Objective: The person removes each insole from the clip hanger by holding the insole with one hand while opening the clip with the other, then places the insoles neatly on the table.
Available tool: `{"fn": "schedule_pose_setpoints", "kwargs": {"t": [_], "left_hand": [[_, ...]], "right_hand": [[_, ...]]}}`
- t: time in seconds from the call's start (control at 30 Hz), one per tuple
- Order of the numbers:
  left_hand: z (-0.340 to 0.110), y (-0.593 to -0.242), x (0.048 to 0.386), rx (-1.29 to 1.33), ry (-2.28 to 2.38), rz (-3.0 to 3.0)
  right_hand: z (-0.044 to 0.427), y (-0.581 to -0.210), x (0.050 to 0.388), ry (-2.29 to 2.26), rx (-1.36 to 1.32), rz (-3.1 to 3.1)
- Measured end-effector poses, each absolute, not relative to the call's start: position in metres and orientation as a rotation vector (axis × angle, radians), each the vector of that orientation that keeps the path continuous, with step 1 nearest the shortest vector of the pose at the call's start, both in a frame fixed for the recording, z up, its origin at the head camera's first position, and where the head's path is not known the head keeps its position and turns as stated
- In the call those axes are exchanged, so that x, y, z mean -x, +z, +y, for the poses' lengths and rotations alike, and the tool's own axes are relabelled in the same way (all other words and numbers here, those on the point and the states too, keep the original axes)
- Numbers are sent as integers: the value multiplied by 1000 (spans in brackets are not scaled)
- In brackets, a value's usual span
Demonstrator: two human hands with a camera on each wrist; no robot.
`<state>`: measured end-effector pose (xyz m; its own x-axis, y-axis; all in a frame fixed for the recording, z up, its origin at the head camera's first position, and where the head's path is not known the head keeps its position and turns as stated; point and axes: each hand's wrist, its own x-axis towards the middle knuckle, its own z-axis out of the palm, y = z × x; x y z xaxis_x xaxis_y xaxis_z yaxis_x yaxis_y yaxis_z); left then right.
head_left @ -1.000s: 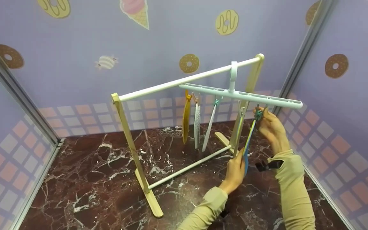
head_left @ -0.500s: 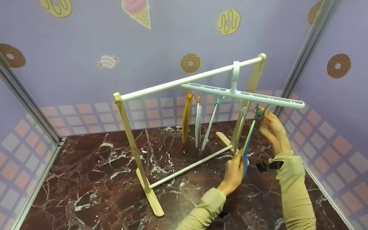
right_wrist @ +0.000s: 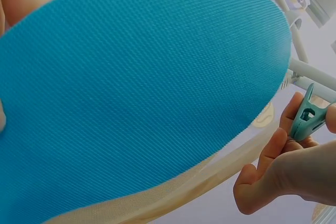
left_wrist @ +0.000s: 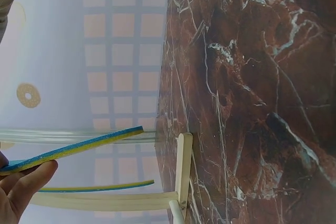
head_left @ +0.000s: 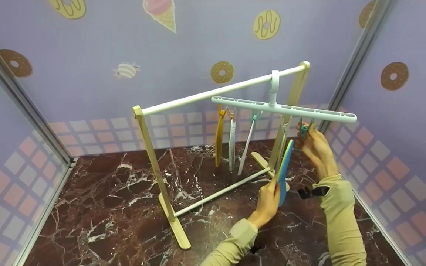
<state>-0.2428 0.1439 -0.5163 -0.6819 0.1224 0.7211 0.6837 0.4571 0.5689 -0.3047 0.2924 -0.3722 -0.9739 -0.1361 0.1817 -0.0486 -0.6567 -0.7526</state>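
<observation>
A blue insole with a yellow layer (head_left: 285, 173) is pinched in my left hand (head_left: 267, 202), held nearly upright below the hanger; its blue mesh face (right_wrist: 157, 87) fills much of the right wrist view. My right hand (head_left: 318, 147) pinches a green clothespin (head_left: 304, 129) under the right half of the pale hanger (head_left: 290, 110). The insole's top stands apart from that clothespin. Left of it, a matching insole (left_wrist: 100, 188) hangs from another clip (head_left: 284, 125). Further along hang an orange-yellow flat piece (head_left: 219, 142) and two whitish ones (head_left: 232, 146), each from its own clip.
The hanger hooks over the white top bar of a wooden rack (head_left: 150, 155). A lower rod (head_left: 220, 193) joins its feet on the dark red marbled table (head_left: 105, 207). Patterned lilac walls (head_left: 183, 48) enclose the back and sides.
The insole's upper end has moved away from the green clothespin, down and slightly left, with my left hand. My right hand keeps its pinch on the clothespin. The whole view has shifted slightly.
</observation>
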Motion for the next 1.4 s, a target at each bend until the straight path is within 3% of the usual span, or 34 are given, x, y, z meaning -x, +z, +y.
{"fn": "schedule_pose_setpoints", "kwargs": {"t": [1.4], "left_hand": [[103, -518, 239, 607, -1379, -2001]], "right_hand": [[303, -381, 297, -2881, 474, 1139]]}}
